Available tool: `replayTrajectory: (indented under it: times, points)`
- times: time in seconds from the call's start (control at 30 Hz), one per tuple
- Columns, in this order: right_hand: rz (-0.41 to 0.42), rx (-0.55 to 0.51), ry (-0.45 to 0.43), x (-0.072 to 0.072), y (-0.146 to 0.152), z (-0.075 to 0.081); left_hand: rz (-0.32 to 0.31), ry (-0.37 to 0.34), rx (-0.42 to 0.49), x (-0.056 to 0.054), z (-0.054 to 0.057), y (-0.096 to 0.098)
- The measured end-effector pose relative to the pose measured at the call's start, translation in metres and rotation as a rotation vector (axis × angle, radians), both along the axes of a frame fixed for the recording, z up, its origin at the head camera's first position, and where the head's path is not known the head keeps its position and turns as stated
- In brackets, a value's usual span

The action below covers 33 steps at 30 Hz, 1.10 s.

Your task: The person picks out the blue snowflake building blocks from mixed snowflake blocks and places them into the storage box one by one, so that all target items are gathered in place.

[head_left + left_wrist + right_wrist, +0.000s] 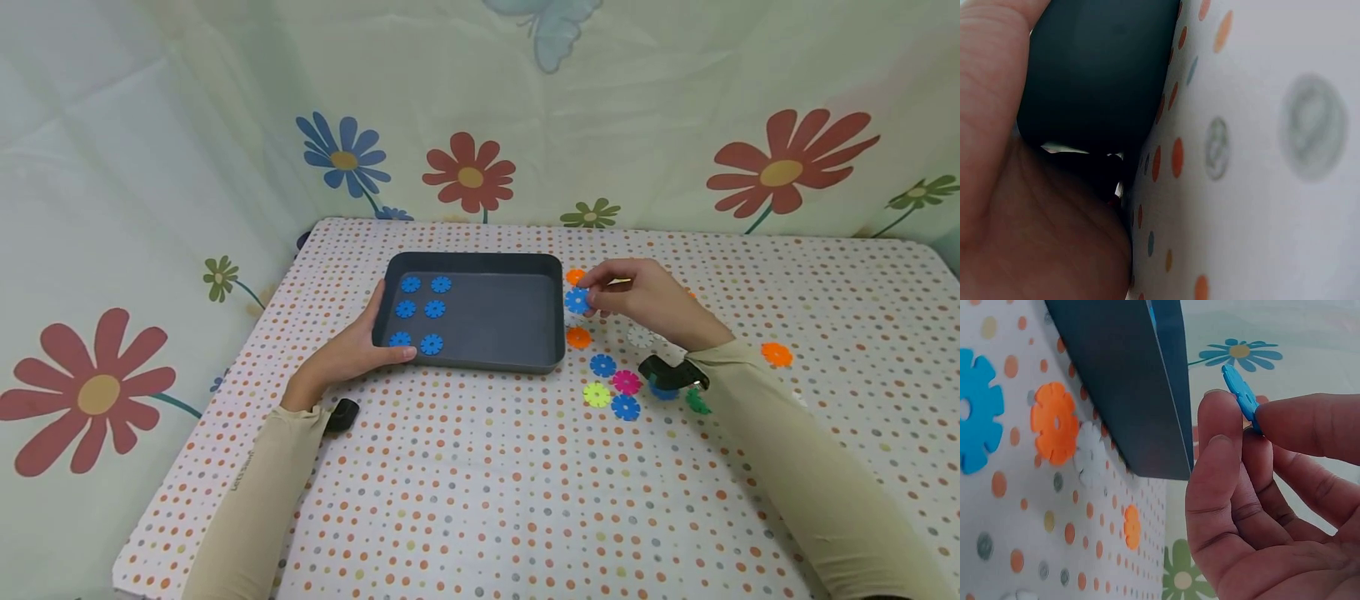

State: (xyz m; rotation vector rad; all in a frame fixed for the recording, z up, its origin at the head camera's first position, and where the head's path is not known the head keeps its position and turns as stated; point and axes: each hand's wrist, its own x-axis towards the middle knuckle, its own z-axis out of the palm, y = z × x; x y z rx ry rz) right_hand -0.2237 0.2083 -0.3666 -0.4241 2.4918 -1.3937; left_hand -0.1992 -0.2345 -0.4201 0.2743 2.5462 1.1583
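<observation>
A dark grey rectangular tray (498, 321) lies on the table, with several blue notched plastic discs (435, 308) set in two columns on its left side. My left hand (345, 354) grips the tray's left front corner, its thumb over the front rim beside a blue disc; the left wrist view shows the palm against the dark tray wall (1097, 69). Just past the tray's right wall, my right hand (637, 296) pinches another blue notched disc (577, 301) between thumb and fingertips. In the right wrist view this disc (1241, 394) is tilted and raised off the table.
Right of the tray lie loose notched discs: orange (578, 337), blue (602, 365), pink (626, 382), yellow-green (597, 394), white (641, 336) and green (697, 402). Another orange disc (777, 354) sits farther right. A flowered curtain (637, 100) hangs behind the dotted tablecloth (465, 483).
</observation>
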Motion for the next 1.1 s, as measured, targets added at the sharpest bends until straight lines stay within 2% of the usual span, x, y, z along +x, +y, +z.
replayTrajectory:
  times: [0.2, 0.73, 1.1]
  points:
    - [0.021, -0.06, -0.01, -0.003, -0.006, -0.001, 0.004, 0.0, -0.006, 0.001, 0.001, 0.001]
    - [0.038, -0.115, -0.062, -0.012, -0.03, 0.002, 0.007, -0.006, 0.001, 0.002, 0.004, 0.002]
    - [0.052, -0.159, -0.061, -0.021, -0.051, -0.005, 0.007, -0.011, 0.002, 0.001, 0.002, 0.002]
